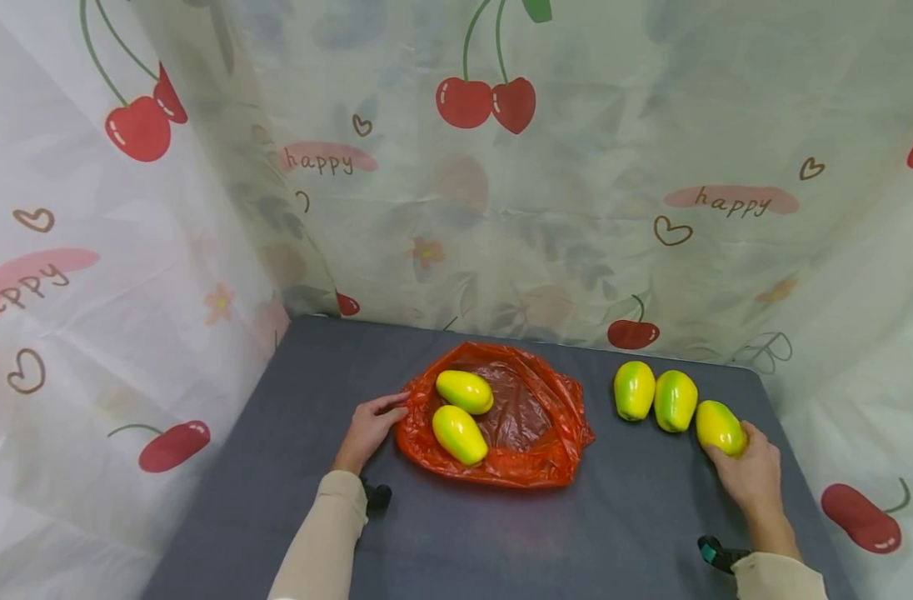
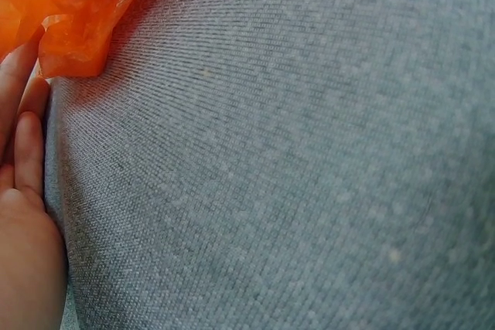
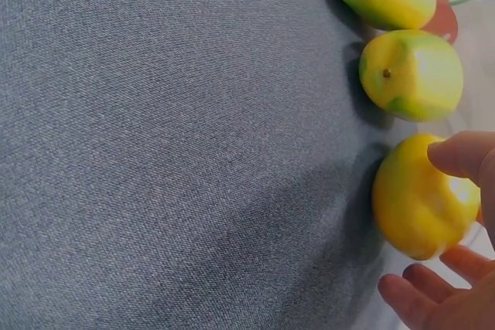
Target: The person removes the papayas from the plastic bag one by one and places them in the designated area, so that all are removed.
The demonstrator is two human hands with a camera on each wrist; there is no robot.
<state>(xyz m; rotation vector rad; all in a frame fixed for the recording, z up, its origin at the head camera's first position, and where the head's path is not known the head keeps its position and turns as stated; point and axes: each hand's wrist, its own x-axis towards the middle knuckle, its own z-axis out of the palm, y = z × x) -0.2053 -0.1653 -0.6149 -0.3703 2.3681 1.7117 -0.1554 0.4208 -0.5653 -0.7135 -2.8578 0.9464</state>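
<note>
An orange-red plastic bag (image 1: 569, 458) lies spread with its mouth up, and two yellow-green mangoes (image 1: 460, 434) rest inside it. At the bag's left rim, my left hand (image 1: 368, 429) holds the edge with its fingertips; in the left wrist view the orange plastic (image 2: 77, 28) partly covers them. My right hand (image 1: 754, 473) grips the rightmost mango (image 1: 719, 427) of a row of three. From the right wrist view, the thumb lies on one side of this mango (image 3: 421, 202) and fingers reach its other side.
Two more mangoes, a middle one (image 1: 676, 401) and a left one (image 1: 634, 390), stand side by side near the back right of the grey cloth-covered table (image 1: 546, 542). Cherry-printed sheets (image 1: 561, 250) hang behind the table and along both sides.
</note>
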